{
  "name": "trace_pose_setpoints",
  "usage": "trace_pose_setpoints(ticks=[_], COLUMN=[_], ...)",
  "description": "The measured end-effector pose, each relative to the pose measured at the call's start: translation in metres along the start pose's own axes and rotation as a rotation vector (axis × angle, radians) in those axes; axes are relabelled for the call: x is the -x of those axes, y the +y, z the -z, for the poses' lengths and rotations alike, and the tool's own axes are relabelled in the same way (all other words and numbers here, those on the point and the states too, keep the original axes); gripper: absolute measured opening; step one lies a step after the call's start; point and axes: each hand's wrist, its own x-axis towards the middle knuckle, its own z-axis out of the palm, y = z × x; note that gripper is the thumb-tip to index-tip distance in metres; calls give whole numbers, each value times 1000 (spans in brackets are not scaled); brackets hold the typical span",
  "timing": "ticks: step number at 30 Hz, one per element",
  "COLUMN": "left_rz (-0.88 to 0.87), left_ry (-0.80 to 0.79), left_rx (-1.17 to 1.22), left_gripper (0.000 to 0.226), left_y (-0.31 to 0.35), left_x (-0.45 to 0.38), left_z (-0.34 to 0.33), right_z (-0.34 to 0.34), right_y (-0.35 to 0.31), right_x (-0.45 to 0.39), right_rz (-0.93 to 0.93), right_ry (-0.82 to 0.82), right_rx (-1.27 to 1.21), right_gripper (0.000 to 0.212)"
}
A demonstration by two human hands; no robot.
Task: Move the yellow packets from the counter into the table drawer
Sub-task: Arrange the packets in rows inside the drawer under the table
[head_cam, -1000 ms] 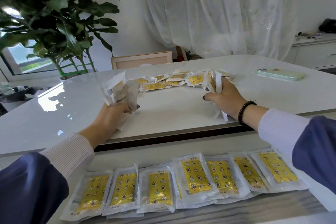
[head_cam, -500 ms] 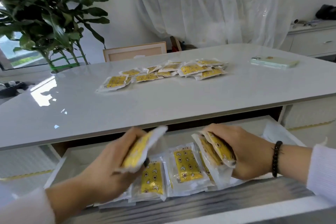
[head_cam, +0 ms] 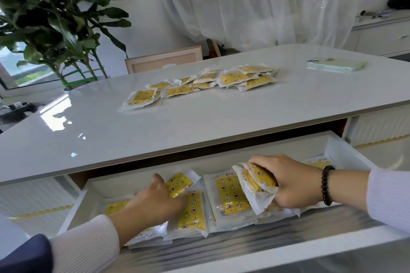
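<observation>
both arms are reached forward and down. the left hand (head_cam: 153, 201) is laid palm down, grip hidden i think; the right hand (head_cam: 290, 182) is curled around packets (head_cam: 258, 180).

The back strip of the open drawer (head_cam: 221, 162) lies bare. A packet row (head_cam: 230, 197) fills its front, and the tabletop (head_cam: 199, 122) overhangs behind.

Glossy smooth white counter (head_cam: 199, 122), shiny clear-plastic yellow packets (head_cam: 190, 208), matt white drawer (head_cam: 346, 150), sheer cloth curtain (head_cam: 266, 2)
</observation>
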Motion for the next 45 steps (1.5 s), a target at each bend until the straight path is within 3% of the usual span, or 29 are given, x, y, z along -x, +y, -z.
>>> trace_pose_setpoints(ticks=[4,10,16,19,26,30,37,43,45], left_rz=[47,-32,-101,-110,-84,-142,-207,-266,-281], left_ry=[51,61,130,167,-36,-197,-135,-16,31], left_rx=[-168,-341,-570,-622,-522,-703,-746,-641,-608], left_gripper=[86,100,76,80,124,138,126,82,82], left_y=[12,14,20,20,18,17,13,8,6], left_x=[-3,0,9,8,26,34,28,26,25], left_z=[-6,-12,-8,-6,-7,-9,-11,-7,-3], right_z=[0,0,1,2,2,0,-2,-3,-1], right_y=[0,0,-1,-2,-1,1,3,6,3], right_x=[0,1,3,3,2,2,2,3,3], right_rz=[-21,-9,-15,-15,-23,-34,-42,-62,-66], right_ry=[-19,-44,-53,-59,-70,-76,-87,-108,-118], right_rx=[34,73,66,70,87,110,117,132,135], right_gripper=[42,45,46,48,47,42,44,42,42])
